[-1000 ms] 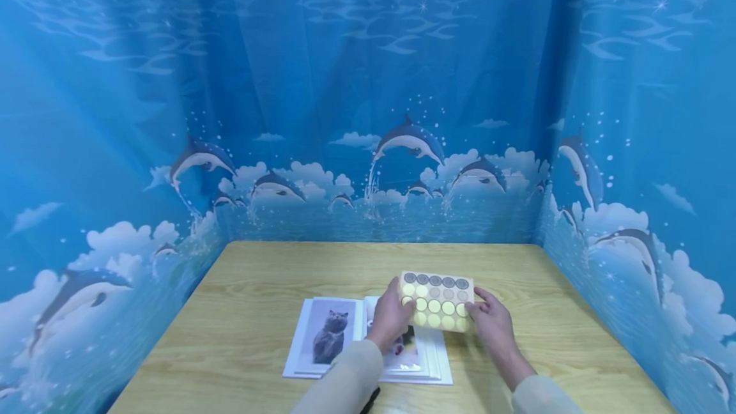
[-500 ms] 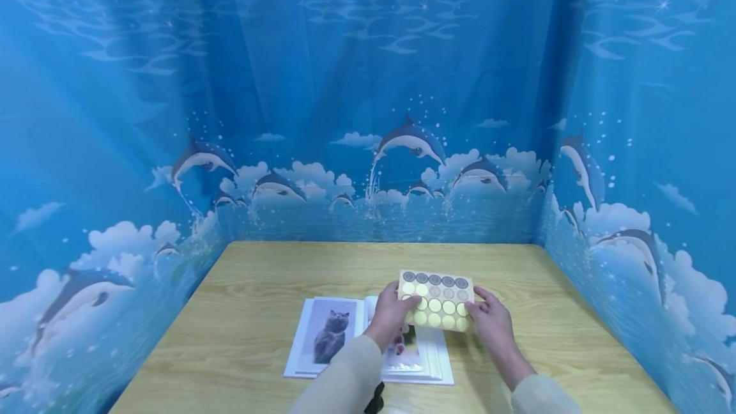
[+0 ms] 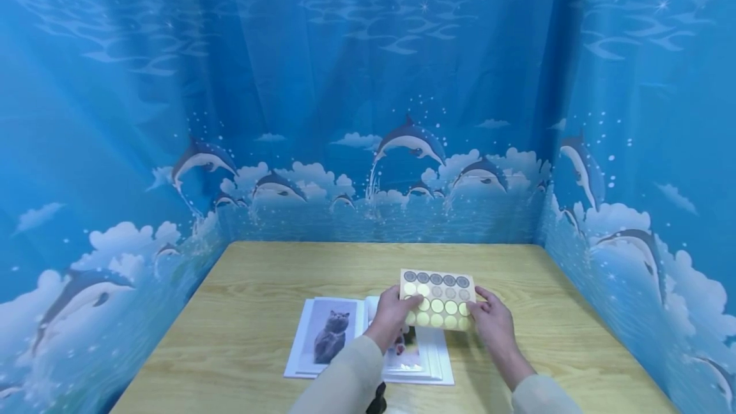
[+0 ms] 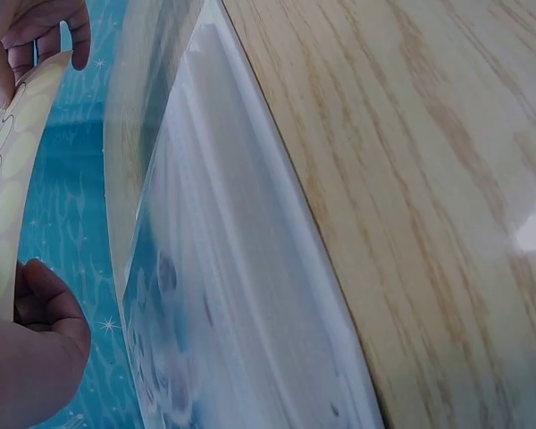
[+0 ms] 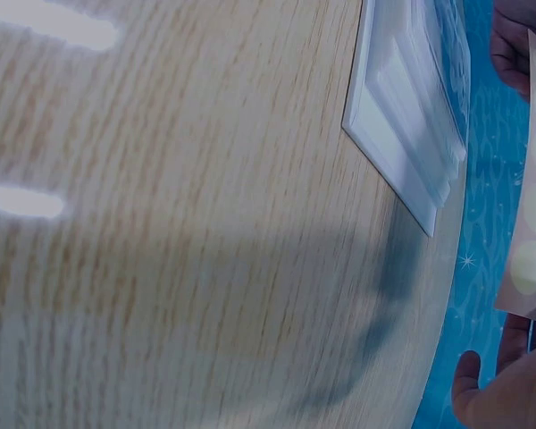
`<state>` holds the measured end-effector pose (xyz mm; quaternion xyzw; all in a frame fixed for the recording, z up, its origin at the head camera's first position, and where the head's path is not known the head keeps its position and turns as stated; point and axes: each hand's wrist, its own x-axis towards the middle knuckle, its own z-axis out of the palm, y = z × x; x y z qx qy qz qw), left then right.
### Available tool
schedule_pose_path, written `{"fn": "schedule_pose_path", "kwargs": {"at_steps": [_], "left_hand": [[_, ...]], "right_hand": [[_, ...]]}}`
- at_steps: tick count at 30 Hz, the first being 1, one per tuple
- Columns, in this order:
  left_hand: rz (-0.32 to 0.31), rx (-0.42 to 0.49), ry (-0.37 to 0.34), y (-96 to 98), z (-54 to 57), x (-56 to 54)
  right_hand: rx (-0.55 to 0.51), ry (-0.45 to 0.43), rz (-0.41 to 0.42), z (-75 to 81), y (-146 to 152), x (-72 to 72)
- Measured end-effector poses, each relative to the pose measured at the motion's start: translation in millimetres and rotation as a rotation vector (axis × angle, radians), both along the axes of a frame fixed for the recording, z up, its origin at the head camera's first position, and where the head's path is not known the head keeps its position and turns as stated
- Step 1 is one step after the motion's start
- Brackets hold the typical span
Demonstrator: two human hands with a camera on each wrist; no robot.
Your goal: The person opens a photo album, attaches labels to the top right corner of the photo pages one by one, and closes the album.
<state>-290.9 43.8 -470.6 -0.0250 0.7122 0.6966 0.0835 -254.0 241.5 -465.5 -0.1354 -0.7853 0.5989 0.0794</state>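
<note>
A cream sheet of round stickers (image 3: 439, 302) is held up and tilted in front of the person. Its top row is dark grey; most of the others are pale yellow or gold. My left hand (image 3: 391, 317) pinches the sheet's left side, its thumb lying across the front. At the right edge my right hand (image 3: 493, 323) pinches it, thumb in front and fingers behind. Below lies an open photo album (image 3: 447, 372) with white pages. A grey cat photo (image 3: 332, 336) fills its left page, while the left hand and sheet partly cover the photo on the right page.
The album lies on a light wood-grain table (image 3: 253, 312). Blue curtains (image 3: 356, 82) printed with dolphins and clouds stand behind the table and along both sides. A small black object (image 3: 377, 400) shows beside the left sleeve.
My left thumb has slid inward to the right across the sheet's front. The sheet has shifted very slightly. The right hand keeps its grip, and the album lies still.
</note>
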Motion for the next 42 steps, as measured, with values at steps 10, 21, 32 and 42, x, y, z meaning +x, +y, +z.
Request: {"fn": "schedule_pose_path", "kwargs": {"at_steps": [10,21,32,42], "left_hand": [[0.003,0.008,-0.019,-0.3,0.9,0.8],[-0.046,0.021,-0.059,-3.1,0.9,-0.9],[-0.094,0.01,-0.065,-2.0,2.5,-0.1],[-0.092,0.01,-0.053,-3.0,4.4,1.4]], "right_hand": [[0.016,-0.002,-0.006,1.1,2.1,2.7],[0.019,0.002,-0.006,1.2,2.9,1.5],[0.034,-0.023,-0.024,-1.4,3.0,-0.4],[0.045,-0.013,-0.023,-2.5,2.4,-0.1]]}}
